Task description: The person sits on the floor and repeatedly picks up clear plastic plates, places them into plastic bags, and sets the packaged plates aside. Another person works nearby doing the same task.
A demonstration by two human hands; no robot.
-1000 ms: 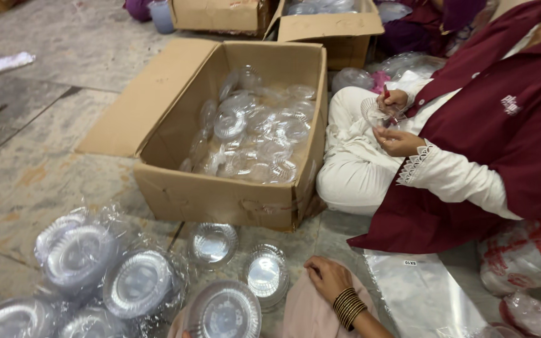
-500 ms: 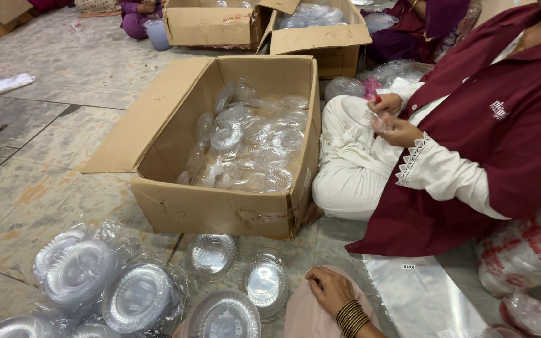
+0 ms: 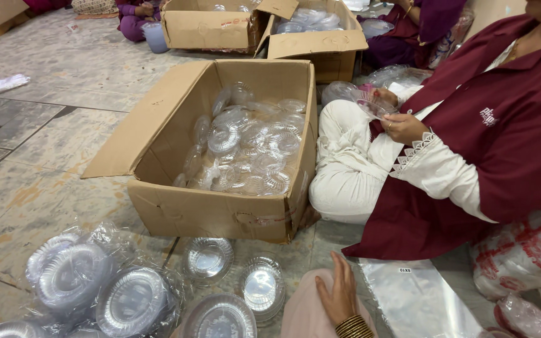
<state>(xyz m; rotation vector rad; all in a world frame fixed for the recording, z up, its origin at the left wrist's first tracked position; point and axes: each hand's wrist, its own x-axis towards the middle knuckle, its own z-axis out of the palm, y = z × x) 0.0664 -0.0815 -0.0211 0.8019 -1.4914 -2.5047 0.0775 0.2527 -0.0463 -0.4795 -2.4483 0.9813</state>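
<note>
View's dropped lower since before; right hand (image 3: pixel 339 295) rests flat, fingers spread, gripping nothing, on the pink-clad knee (image 3: pixel 305 313), just right of a stack of clear lids (image 3: pixel 261 286). Left hand's out of frame.

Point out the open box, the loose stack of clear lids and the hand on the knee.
Box (image 3: pixel 211 213): head view, on its front cardboard wall.
Lid stack (image 3: pixel 262 288): head view, on the top lid's centre.
Right hand (image 3: pixel 338 292): head view, on the back of the hand, resting on the knee.
</note>
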